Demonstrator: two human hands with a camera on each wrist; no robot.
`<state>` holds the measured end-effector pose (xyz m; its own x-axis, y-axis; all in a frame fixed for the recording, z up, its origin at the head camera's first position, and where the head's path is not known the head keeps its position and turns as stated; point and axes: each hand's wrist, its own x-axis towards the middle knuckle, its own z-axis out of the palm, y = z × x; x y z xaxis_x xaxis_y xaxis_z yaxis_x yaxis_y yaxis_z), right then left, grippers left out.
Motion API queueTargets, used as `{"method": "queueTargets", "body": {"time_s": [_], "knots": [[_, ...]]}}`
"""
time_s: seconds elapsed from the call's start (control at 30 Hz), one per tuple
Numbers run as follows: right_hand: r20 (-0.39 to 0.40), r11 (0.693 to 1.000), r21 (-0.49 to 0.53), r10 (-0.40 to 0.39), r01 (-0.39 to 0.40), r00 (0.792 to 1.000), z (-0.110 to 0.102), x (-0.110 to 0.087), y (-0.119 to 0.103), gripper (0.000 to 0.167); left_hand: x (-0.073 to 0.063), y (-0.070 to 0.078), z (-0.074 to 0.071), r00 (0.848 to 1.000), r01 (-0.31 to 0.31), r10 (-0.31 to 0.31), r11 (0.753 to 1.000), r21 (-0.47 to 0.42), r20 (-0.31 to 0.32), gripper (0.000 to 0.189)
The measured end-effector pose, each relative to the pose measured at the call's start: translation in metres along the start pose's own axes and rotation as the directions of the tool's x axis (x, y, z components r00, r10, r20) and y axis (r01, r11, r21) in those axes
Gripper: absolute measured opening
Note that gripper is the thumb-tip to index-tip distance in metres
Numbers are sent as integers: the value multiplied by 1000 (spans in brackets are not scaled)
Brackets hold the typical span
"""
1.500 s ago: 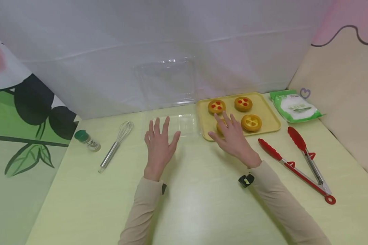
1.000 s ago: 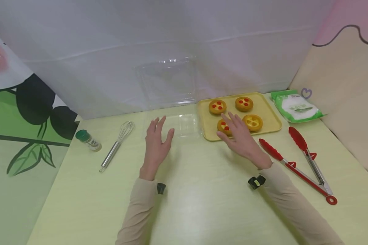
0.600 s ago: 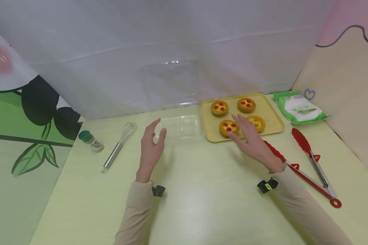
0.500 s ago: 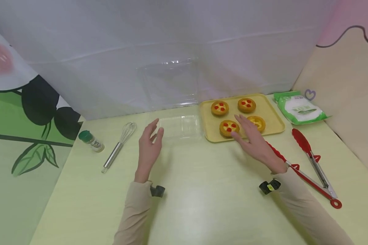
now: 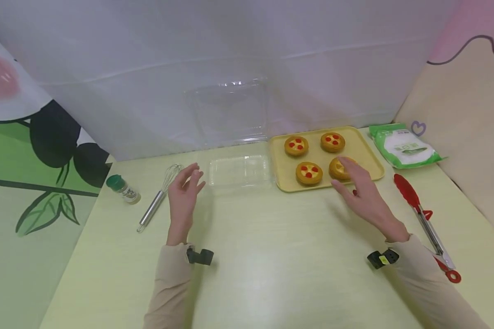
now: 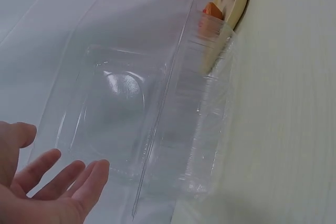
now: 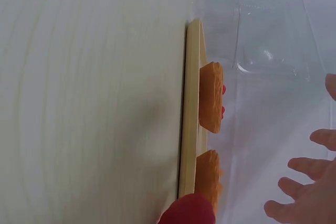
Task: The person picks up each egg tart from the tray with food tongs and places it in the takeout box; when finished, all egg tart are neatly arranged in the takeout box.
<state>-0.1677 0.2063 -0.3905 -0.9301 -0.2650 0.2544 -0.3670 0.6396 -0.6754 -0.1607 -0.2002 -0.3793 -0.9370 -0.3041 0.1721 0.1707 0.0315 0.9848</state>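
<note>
My left hand (image 5: pixel 183 201) hovers beside the whisk (image 5: pixel 160 198), its fingers loosely bent and holding nothing. In the left wrist view, that hand (image 6: pixel 58 192) is apart from the clear plastic box (image 6: pixel 181 124), whose lid stands raised. My right hand (image 5: pixel 366 198) is over the red-tipped tongs (image 5: pixel 426 224), empty, hiding one arm of them. Just beyond its fingers lies the yellow tray (image 5: pixel 364 160) with several tarts, among them a tart with red dots (image 5: pixel 308 173) and a plain yellow one (image 5: pixel 338 169) partly covered by the fingers.
A green-capped shaker bottle (image 5: pixel 123 189) lies at the left. Right of the tray is a green and white bag (image 5: pixel 405 146). A white cloth wall (image 5: pixel 148 109) rises behind the pale table (image 5: pixel 251 256).
Both hands have drawn apart: the left moved from the box toward the whisk, the right moved rightward off the tarts toward the tongs. The left fingers have bent. The tarts stay put.
</note>
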Motion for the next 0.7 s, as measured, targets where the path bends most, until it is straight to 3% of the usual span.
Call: {"method": "queueTargets", "body": {"time_s": [0.2,0.3,0.43,0.57,0.7], "knots": [[-9,999,-19,47,-47,999,-11,-13,14,67,3,-1,-13,997,50,-49,999,10,-61,29],[-18,996,-52,70,-71,997,-20,-20,22,69,6,-2,-16,991,88,-77,991,99,-110,29],[-21,986,-113,117,-119,993,-31,-32,29,76,12,-5,-21,983,131,-94,962,241,-159,30],[-73,983,-141,106,-115,992,-43,-45,37,81,17,-11,-24,981,167,-131,948,270,-144,35],[-98,974,-171,136,-152,986,-52,-57,46,87,21,-18,-24,978,204,-187,957,206,-96,37]]}}
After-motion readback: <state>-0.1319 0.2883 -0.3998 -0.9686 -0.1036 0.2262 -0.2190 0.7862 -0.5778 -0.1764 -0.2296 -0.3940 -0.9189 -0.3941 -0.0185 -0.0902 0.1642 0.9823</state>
